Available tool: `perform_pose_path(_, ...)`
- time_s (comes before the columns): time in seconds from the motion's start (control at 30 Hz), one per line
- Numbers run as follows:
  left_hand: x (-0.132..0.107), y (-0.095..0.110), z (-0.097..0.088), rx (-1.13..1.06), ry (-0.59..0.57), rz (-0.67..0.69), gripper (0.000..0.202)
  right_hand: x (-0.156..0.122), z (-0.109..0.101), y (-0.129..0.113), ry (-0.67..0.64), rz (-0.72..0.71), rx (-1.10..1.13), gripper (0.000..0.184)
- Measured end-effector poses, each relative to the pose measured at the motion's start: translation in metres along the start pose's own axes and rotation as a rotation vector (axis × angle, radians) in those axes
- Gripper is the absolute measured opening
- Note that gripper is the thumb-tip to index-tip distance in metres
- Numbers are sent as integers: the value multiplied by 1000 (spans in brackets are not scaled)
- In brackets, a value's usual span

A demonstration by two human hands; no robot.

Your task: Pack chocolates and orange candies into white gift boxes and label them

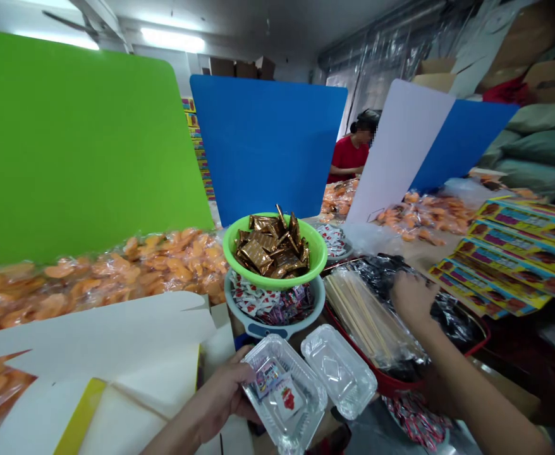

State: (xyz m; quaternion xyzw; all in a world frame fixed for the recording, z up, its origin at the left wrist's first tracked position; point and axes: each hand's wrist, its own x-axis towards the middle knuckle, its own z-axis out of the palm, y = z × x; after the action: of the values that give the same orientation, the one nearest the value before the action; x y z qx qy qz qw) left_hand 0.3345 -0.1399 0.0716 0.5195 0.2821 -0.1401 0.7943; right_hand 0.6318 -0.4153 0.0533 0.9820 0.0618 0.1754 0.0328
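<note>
My left hand is closed on the rim of a foil tray. Inside that tray lie a purple sachet and a white sachet with a red print. Just right of it rests a second foil tray, with nothing in it. My right hand reaches down onto black plastic packets in a red tray; its fingertips are hidden or blurred there. Wooden sticks in clear wrap lie beside the packets in the same red tray.
A green bowl of brown-gold packets sits on a grey-blue basin of sachets. Orange wrapped pieces pile along the left. Printed yellow boxes are stacked right. Below lie red-striped sachets. A person in red works behind the blue panel.
</note>
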Motion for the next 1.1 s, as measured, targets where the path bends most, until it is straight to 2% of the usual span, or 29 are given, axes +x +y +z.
perform_pose_path(0.03, 1, 0, 0, 2, -4, 3, 45, -8, -15, -10, 25, -23, 81, 32)
perform_pose_path(0.1, 4, 2, 2, 2, -10, 6, 45, -31, -49, -33, -13, -112, 364, 26)
perform_pose_path(0.13, 4, 3, 3, 1, -11, 8, 46, -45, -68, -45, -71, -186, 567, 24)
perform_pose_path(0.2, 3, 5, 6, 0, -4, 11, 46, -70, -103, -71, -279, -388, 925, 27)
perform_pose_path(0.23, 1, 5, 7, 0, -4, 10, 45, -78, -118, -83, -380, -447, 1016, 28)
perform_pose_path(0.27, 0, 6, 7, -2, -8, 10, 45, -82, -129, -94, -424, -477, 1062, 31)
perform_pose_path(0.3, -2, 5, 7, -6, -12, 11, 45, -80, -135, -104, -407, -482, 1071, 32)
perform_pose_path(0.37, -7, 4, 4, -14, -10, 18, 45, -62, -136, -124, -226, -412, 967, 32)
perform_pose_path(0.43, -13, 1, -3, -23, 1, 31, 42, -31, -124, -144, -17, -308, 715, 27)
perform_pose_path(0.47, -17, 0, -8, -25, 8, 40, 41, -15, -115, -153, 1, -276, 560, 24)
perform_pose_path(0.57, -35, -1, -27, 10, 58, 92, 41, 23, -91, -179, -113, -263, 255, 29)
perform_pose_path(0.7, -67, 7, -70, 141, 309, 170, 44, 40, -77, -197, -226, -310, 224, 27)
perform_pose_path(0.8, -83, 11, -109, 265, 457, 219, 47, 41, -77, -195, -203, -346, 243, 29)
perform_pose_path(0.9, -80, 6, -140, 404, 552, 226, 51, 31, -89, -186, -33, -382, 295, 24)
perform_pose_path(0.97, -69, 1, -152, 493, 591, 231, 53, 15, -106, -176, 118, -414, 324, 24)
perform_pose_path(1.03, -57, -4, -156, 548, 592, 246, 54, -11, -130, -165, 245, -450, 350, 26)
perform_pose_path(1.1, -51, -8, -155, 557, 581, 259, 54, -47, -154, -151, 301, -496, 432, 29)
